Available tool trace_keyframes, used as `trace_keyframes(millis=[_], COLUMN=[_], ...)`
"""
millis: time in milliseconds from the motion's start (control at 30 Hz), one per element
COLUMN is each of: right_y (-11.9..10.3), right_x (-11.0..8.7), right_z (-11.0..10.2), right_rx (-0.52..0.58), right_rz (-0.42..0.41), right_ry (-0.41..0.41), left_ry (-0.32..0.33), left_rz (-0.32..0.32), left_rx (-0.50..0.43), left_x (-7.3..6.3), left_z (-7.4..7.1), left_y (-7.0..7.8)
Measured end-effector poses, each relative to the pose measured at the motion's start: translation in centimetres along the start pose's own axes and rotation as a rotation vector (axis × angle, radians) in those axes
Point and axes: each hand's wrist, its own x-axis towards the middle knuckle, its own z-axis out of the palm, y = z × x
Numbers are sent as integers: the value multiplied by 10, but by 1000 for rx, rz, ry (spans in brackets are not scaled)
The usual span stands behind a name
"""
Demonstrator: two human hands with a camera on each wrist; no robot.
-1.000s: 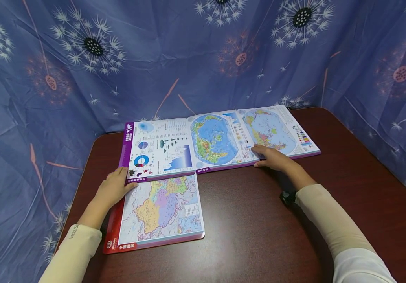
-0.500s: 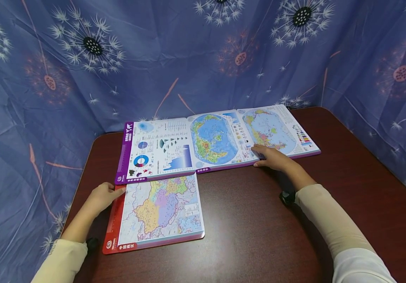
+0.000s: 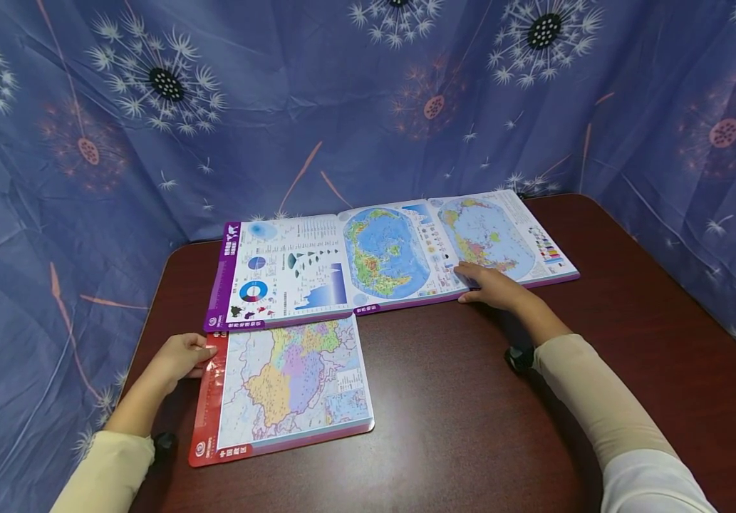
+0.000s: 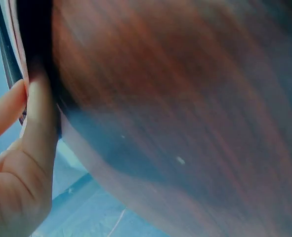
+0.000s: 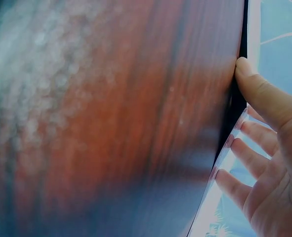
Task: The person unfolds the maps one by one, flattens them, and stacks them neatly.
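In the head view a red-edged map sheet [image 3: 278, 385] with a coloured map lies at the front left of the table. My left hand [image 3: 178, 360] pinches its left edge near the upper corner, thumb on top; the left wrist view has the finger and thumb [image 4: 39, 118] on either side of the thin edge. Behind it stretches a purple-edged fold-out map [image 3: 310, 274], spread in three panels, its front edge overlapping the red one's top. My right hand [image 3: 496, 288] rests on this map's front edge, fingers on the panels and thumb along the edge, as the right wrist view [image 5: 274, 143] also has it.
The dark wooden table [image 3: 457, 399] carries both maps. A blue curtain [image 3: 265, 142] with dandelion prints hangs behind the table and along its sides. Black wrist bands [image 3: 519, 358] show at both wrists.
My left hand has left the purple map's lower left corner, dropped to the red map's left edge and taken hold of it. The red map has shifted slightly toward me. The right hand stays put.
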Motion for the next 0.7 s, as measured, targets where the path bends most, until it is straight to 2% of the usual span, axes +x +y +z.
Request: trace_keyframes(millis=[133, 400, 700], right_y=[0, -1, -1], right_x=[0, -1, 0], right_z=[0, -1, -1], right_rx=[-2, 11, 3], right_rz=[6, -3, -4], right_ry=[-4, -5, -1], left_ry=[-36, -175, -442], left_rz=[2, -9, 14], left_rx=[-57, -138, -294], left_x=[-1, -9, -23], left_z=[0, -3, -5], left_y=[1, -5, -16])
